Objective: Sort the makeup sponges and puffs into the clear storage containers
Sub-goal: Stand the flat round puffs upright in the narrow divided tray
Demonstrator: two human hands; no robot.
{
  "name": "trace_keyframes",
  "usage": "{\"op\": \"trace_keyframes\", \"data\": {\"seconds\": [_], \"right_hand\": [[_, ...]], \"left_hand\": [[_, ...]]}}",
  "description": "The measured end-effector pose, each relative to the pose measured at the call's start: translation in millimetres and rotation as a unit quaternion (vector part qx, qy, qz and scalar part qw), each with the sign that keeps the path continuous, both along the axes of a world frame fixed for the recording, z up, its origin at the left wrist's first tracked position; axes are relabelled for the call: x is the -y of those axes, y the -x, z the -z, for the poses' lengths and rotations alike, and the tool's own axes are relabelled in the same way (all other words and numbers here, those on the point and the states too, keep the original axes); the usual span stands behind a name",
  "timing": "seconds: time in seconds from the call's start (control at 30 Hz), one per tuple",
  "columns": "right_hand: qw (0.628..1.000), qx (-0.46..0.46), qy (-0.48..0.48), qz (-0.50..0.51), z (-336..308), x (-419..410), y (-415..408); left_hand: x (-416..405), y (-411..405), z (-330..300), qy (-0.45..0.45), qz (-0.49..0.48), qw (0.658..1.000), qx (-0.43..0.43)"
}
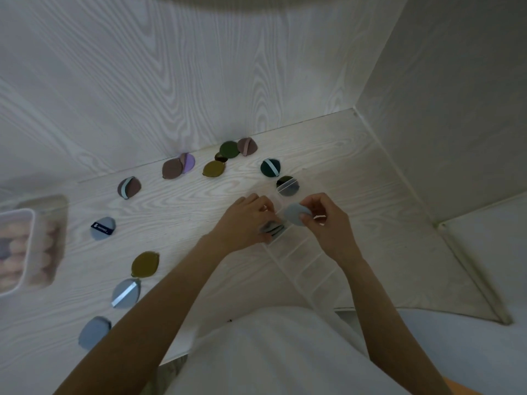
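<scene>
One unreadable label, blue puff (103, 228)

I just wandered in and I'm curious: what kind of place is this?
Probably a home dressing or vanity corner. A pale wood-grain tabletop set against walls, makeup puffs such as the olive puff scattered on it, and a clear divided organizer suggest that.

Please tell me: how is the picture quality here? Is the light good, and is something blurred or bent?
Head view: dim, cool light; brightest on the table near the hands; wide-angle lens bends the wall edges; the lidded box at far left is blurred; the clear organiser is hard to trace; the right hand and its grey puff look slightly soft.
</scene>
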State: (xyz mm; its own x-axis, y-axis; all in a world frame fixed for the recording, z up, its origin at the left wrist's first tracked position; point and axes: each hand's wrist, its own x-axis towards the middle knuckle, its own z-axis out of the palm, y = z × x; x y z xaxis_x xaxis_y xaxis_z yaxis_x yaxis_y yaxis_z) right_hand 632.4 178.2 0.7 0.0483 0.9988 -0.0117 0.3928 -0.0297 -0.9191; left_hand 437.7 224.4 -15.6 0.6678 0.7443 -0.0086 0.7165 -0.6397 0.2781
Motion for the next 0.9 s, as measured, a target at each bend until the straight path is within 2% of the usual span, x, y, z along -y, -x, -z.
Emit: {"op": "trace_keyframes", "data": {"seconds": [0.17,0.33,0.4,0.57,0.73,0.9], "right_hand": [[1.000,0.004,-0.001,0.002,3.6,0.2,-1.5],[1.000,0.010,-0.011,-0.004,4.2,-3.2,-2.4],[0.999,0.027,-0.024,-0.030,3.5,-7.4,-5.4],[0.989,0.072,-0.023,-0.125,1.3,-24.2,-12.2],[0.966,0.136,0.027,-0.219,2.8,-38.3,-7.9],[0.933,0.254,0.016,-0.253,3.4,-46.1,5.6]], "left_hand": [[-1.2,-7.7,2.2,-0.027,-0.007,0.999,-0.025],[7.9,-10.8,13.1,-0.014,-0.061,0.997,0.051],[10.7,-10.8,14.0,-0.008,-0.079,0.994,0.077],[14.4,-3.5,15.9,-0.004,-0.087,0.994,0.074],[13.2,-2.1,17.9,0.001,-0.112,0.989,0.093],[12.3,-2.7,23.1,0.015,-0.130,0.985,0.111]]}}
